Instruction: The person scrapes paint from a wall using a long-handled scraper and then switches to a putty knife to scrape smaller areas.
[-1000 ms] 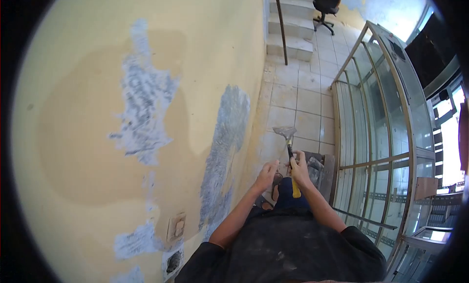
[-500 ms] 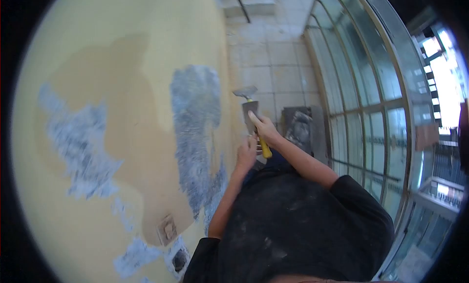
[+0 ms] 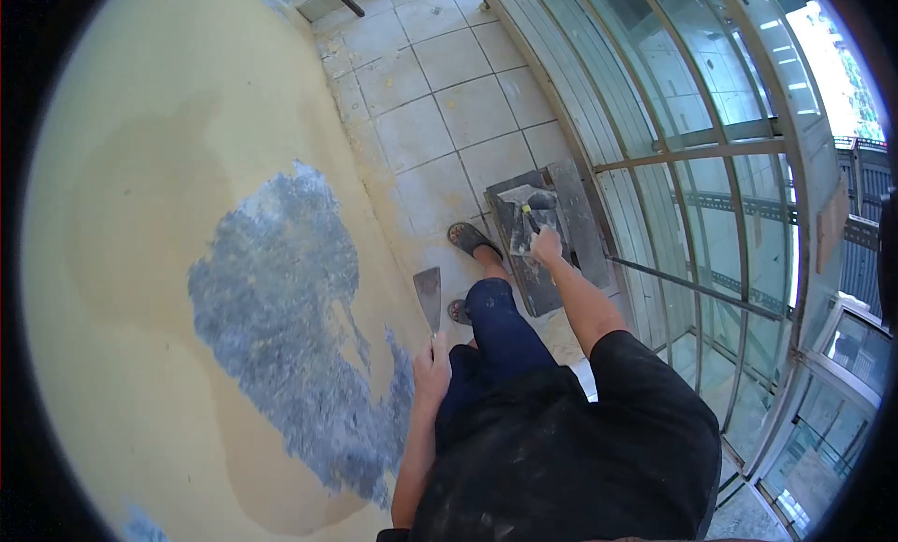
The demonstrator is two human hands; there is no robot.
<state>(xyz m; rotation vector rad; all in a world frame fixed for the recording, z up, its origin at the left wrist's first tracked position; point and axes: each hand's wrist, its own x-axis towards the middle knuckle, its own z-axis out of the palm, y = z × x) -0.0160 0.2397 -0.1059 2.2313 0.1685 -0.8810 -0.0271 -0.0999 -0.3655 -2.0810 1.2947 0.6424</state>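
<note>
My left hand (image 3: 432, 369) is closed round the handle of a putty knife (image 3: 428, 294), whose flat grey blade points up, away from my body. To the right, my right hand (image 3: 545, 246) grips a scraper (image 3: 533, 219) with a dark handle and a yellow collar. Its blade is down at a whitish, smeared heap of filler (image 3: 516, 196), which lies on a dark board (image 3: 538, 301) on the floor. Beside my left hand is the yellow wall (image 3: 140, 261) with a large rough grey patch (image 3: 281, 289).
Pale floor tiles (image 3: 458, 102) with yellowish dust run along the wall's foot. Glass panels in a metal frame (image 3: 687, 163) stand at the right, with a thin dark bar (image 3: 697, 288) jutting out. My sandalled foot (image 3: 474, 239) is near the board.
My hands were together in front of me with both tools. They are now apart: the right has moved down to the board with the scraper, the left keeps the putty knife. My view has turned.
</note>
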